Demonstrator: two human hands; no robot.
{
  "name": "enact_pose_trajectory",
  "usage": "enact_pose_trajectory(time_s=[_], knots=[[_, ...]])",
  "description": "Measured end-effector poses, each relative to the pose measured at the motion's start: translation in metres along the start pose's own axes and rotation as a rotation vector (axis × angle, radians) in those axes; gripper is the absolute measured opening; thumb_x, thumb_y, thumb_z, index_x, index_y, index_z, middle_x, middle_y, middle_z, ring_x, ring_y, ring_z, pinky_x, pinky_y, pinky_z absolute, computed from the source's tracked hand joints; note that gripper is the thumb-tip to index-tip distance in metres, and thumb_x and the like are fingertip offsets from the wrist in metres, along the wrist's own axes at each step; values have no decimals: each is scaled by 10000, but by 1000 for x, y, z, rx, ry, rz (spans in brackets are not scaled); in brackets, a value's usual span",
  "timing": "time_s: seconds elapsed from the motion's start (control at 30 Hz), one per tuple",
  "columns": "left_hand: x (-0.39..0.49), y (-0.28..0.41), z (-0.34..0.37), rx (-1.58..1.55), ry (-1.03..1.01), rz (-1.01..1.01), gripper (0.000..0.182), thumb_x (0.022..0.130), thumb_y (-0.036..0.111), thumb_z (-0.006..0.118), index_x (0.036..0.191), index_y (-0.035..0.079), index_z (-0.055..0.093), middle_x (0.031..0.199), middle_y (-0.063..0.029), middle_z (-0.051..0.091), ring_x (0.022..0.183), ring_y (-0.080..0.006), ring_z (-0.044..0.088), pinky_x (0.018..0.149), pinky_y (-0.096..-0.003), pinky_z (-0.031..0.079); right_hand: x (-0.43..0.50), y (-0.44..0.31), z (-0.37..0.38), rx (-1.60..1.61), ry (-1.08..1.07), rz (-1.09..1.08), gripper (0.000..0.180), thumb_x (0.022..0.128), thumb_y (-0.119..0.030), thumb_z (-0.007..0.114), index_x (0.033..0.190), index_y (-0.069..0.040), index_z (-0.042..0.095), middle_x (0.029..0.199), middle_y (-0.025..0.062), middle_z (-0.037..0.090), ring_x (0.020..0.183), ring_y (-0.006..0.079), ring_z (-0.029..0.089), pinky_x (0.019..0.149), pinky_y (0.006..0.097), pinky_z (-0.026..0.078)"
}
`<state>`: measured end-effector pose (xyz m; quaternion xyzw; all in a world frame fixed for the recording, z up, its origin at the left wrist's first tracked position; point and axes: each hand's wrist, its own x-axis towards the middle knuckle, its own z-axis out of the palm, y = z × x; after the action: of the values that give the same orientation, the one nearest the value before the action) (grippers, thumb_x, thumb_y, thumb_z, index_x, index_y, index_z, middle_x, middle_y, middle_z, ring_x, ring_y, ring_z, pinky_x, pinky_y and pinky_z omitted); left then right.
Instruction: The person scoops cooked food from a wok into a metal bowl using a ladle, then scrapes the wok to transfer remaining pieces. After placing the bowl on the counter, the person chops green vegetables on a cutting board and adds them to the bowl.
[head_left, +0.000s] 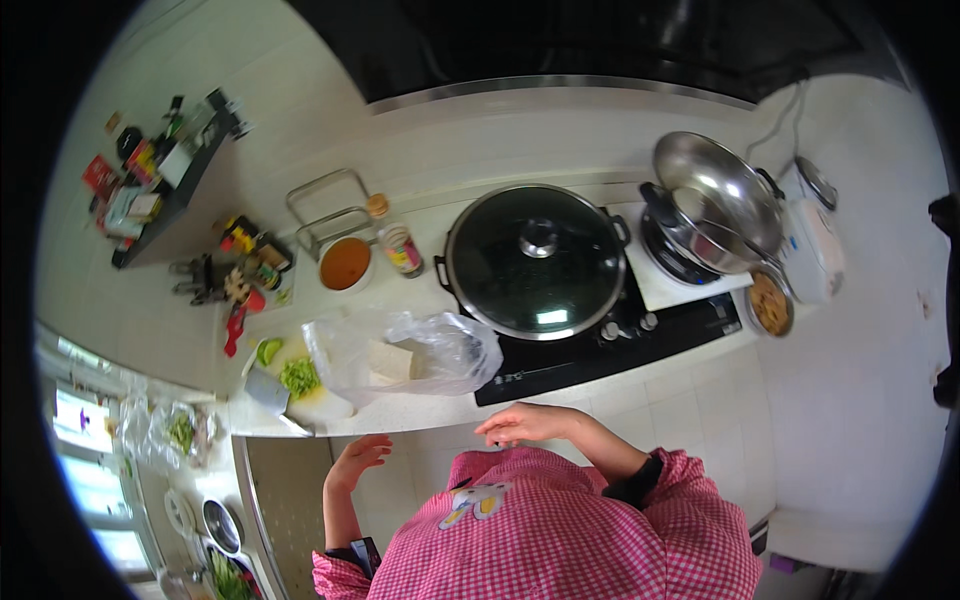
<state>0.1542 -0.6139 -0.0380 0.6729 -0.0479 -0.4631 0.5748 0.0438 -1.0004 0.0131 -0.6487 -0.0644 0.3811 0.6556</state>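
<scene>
My left hand (360, 461) hangs just off the counter's front edge, empty, with its fingers loosely apart. In front of the gas stove's near edge, my right hand (525, 424) is held over the apron, also with nothing in it. A white block that looks like tofu (391, 363) lies in a clear plastic bag (454, 352) on the counter. Left of the bag, a cutting board (330, 405) bears chopped green vegetable (300, 377), a larger green piece (268, 351) and a cleaver (267, 391). A wide pan under a glass lid (517, 277) covers much of the black stove (540, 375).
Behind the bag stand a bowl of orange-brown liquid (345, 264), a bottle with a cork-like cap (400, 247) and a metal rack (326, 195). To the right are a steel wok (720, 187), a lidded pot (697, 244) and a bowl of food (769, 304). A range hood (570, 45) overhangs the stove.
</scene>
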Motion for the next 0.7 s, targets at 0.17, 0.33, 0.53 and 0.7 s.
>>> enact_pose_trajectory(time_s=[0.17, 0.33, 0.53, 0.7], knots=[[48, 34, 51, 237, -394, 4, 368, 939, 140, 526, 1294, 48, 493, 1211, -70, 571, 1085, -175, 549, 901, -317, 447, -80, 45, 8, 130, 419, 49, 353, 936, -226, 526, 1245, -56, 556, 1039, 52, 646, 875, 125, 582, 766, 263, 476], [68, 72, 137, 407, -765, 78, 474, 952, 299, 529, 1342, 45, 436, 1293, -85, 513, 1160, -185, 496, 977, -314, 408, -149, 77, -6, 191, 680, 57, 341, 929, -246, 539, 1191, -32, 580, 995, 60, 652, 842, 114, 574, 722, 242, 472], [103, 128, 244, 492, -841, 142, 556, 952, 334, 514, 1401, 54, 345, 1349, -114, 467, 1216, -222, 462, 983, -349, 404, -230, 107, -73, 219, 779, 55, 333, 922, -256, 557, 1162, -28, 592, 972, 46, 654, 824, 115, 582, 711, 247, 470], [147, 160, 329, 369, -754, 141, 548, 953, 282, 519, 1415, 62, 323, 1350, -112, 460, 1214, -224, 464, 959, -349, 418, -307, 135, -142, 130, 765, 55, 316, 921, -240, 555, 1156, -33, 593, 952, 39, 654, 824, 111, 589, 702, 247, 475]])
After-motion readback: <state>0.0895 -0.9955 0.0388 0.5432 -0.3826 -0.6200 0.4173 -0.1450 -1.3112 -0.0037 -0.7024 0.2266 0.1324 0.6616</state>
